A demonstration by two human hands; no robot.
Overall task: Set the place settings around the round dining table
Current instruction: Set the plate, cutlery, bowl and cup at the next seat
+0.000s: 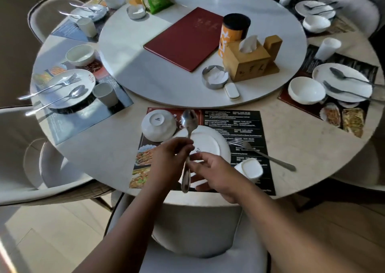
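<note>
On the near placemat (239, 122) lies an upside-down white plate (208, 141). An upturned white bowl (158, 125) sits at its upper left, a fork (262, 155) to its right, and an overturned white cup (250, 169) at its lower right. My left hand (169, 158) pinches a metal spoon (188, 122) by its handle, bowl end pointing away from me above the plate. My right hand (214, 171) hovers beside the spoon handle, fingers apart, over the plate's near edge.
A round turntable (145, 68) carries a red menu (185, 39), a wooden tissue box (250, 61), an ashtray (214, 77) and packets. Laid settings stand at the left (64, 88) and right (343, 83). A white chair (200, 241) sits below my arms.
</note>
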